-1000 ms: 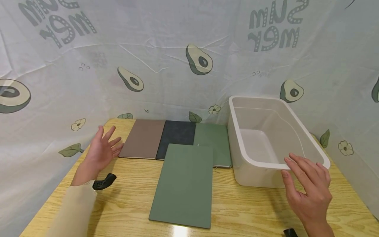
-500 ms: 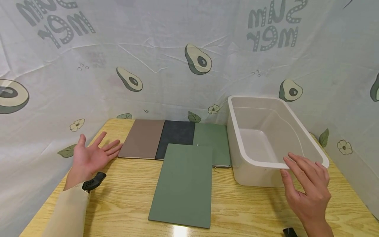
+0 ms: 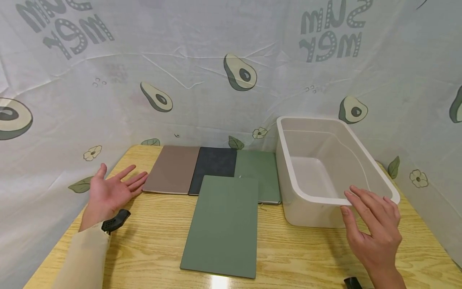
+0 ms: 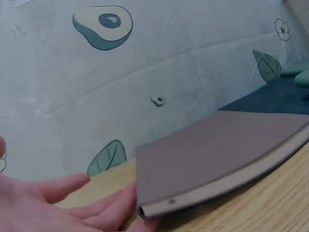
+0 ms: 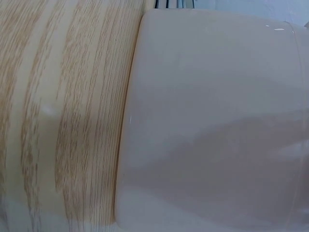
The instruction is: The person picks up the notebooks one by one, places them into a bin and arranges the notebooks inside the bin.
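Observation:
My left hand (image 3: pixel 110 194) lies palm up at the left of the table, fingers extended and thumb apart. Its fingertips are right at the near left corner of a brown notebook (image 3: pixel 172 169); the left wrist view shows fingers (image 4: pixel 113 210) against that corner (image 4: pixel 212 159). Beside it lie a dark blue notebook (image 3: pixel 213 164) and a green notebook (image 3: pixel 265 180). A larger green notebook (image 3: pixel 221 228) lies in front, overlapping both in the head view. My right hand (image 3: pixel 375 228) has its loosely bent fingers at the front rim of a light plastic bin (image 3: pixel 314 212), thumb outside.
The bin stands at the right rear of the wooden table (image 3: pixel 299 257), beside the smaller green notebook. A printed cloth (image 3: pixel 202 80) hangs behind and along both sides of the table. In the right wrist view, the bin's wall (image 5: pixel 217 106) fills most of the frame.
My left hand has shifted left and turned further palm up, its fingers spreading, with little motion in the last half second. The right hand, bin and notebooks stay put; the view shifts slightly.

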`<action>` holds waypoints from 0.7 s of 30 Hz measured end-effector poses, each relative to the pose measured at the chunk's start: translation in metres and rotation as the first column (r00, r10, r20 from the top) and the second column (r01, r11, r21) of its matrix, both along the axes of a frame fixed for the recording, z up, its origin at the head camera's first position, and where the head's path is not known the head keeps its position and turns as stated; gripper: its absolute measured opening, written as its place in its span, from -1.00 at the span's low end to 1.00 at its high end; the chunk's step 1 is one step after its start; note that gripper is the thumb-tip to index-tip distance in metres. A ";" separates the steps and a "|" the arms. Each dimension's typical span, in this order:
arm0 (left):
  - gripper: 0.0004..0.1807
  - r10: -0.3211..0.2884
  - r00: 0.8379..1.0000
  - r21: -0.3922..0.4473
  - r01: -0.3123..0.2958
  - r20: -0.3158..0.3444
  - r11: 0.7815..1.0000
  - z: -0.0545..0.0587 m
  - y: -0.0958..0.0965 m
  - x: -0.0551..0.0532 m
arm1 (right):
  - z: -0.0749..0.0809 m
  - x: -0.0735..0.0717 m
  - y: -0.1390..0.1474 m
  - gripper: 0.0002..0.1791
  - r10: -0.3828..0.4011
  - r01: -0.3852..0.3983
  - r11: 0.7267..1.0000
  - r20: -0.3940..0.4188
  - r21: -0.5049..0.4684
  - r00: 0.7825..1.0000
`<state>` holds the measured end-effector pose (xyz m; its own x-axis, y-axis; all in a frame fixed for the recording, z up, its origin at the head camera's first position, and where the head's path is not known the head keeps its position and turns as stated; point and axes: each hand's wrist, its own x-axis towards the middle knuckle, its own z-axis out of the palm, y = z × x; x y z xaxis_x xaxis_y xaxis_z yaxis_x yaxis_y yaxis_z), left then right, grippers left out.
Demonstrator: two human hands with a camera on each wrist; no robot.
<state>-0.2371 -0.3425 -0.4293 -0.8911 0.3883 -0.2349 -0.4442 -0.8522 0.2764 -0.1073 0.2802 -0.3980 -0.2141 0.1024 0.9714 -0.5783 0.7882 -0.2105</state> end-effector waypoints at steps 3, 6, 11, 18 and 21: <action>-0.03 0.009 0.999 -0.029 -0.008 0.033 1.000 0.002 0.002 -0.002 | 0.000 0.000 0.000 -0.47 -0.002 0.002 1.000 0.002 0.002 1.000; -0.06 -0.002 0.999 -0.104 0.006 0.036 0.995 0.004 0.006 -0.004 | 0.000 -0.001 0.000 -0.47 -0.002 0.002 1.000 -0.002 0.002 1.000; -0.59 -0.068 0.998 -0.275 0.065 0.001 0.959 0.004 0.011 -0.008 | 0.002 -0.002 0.000 -0.48 -0.001 0.001 1.000 -0.009 0.002 1.000; -0.40 -0.144 0.988 -0.398 0.107 -0.063 0.911 0.001 0.022 -0.013 | 0.001 -0.001 0.000 -0.48 0.001 -0.001 1.000 -0.001 0.002 1.000; -0.21 -0.162 0.983 -0.473 0.103 -0.085 0.875 0.000 0.026 -0.014 | 0.000 0.000 0.000 -0.48 0.000 0.000 1.000 0.001 0.002 1.000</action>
